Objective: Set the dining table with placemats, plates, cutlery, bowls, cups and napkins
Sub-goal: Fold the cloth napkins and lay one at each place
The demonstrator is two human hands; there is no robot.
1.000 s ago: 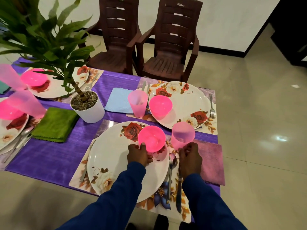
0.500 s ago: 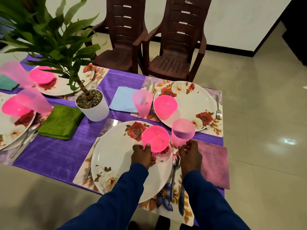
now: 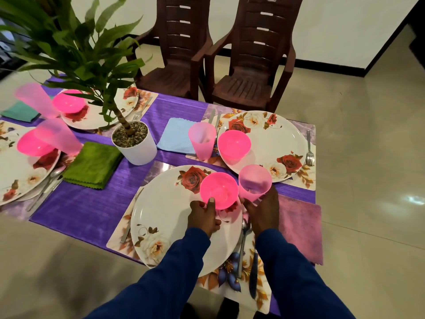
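A white rose-printed plate (image 3: pixel 165 217) lies on a floral placemat (image 3: pixel 117 236) at the near edge of the purple-covered table. On its upper right rests a pink bowl (image 3: pixel 220 188), and my left hand (image 3: pixel 203 217) holds its near rim, thumb on the edge. Just right of it stands a pale pink cup (image 3: pixel 254 181); my right hand (image 3: pixel 264 212) wraps its base. A spoon (image 3: pixel 244 229) and a knife (image 3: pixel 253 279) lie right of the plate, partly under my right arm. A mauve napkin (image 3: pixel 301 226) lies further right.
A second setting sits behind: plate (image 3: pixel 276 139), pink bowl (image 3: pixel 233 145), pink cup (image 3: pixel 202 140), blue napkin (image 3: pixel 177 137), fork (image 3: pixel 309 146). A potted plant (image 3: pixel 134 143) stands centre-left beside a green napkin (image 3: pixel 94 164). Two more settings lie at left. Two brown chairs (image 3: pixel 248 65) stand beyond.
Both hands have stayed at the bowl and the cup. My right hand has closed further around the cup's base. The view has shifted slightly closer.
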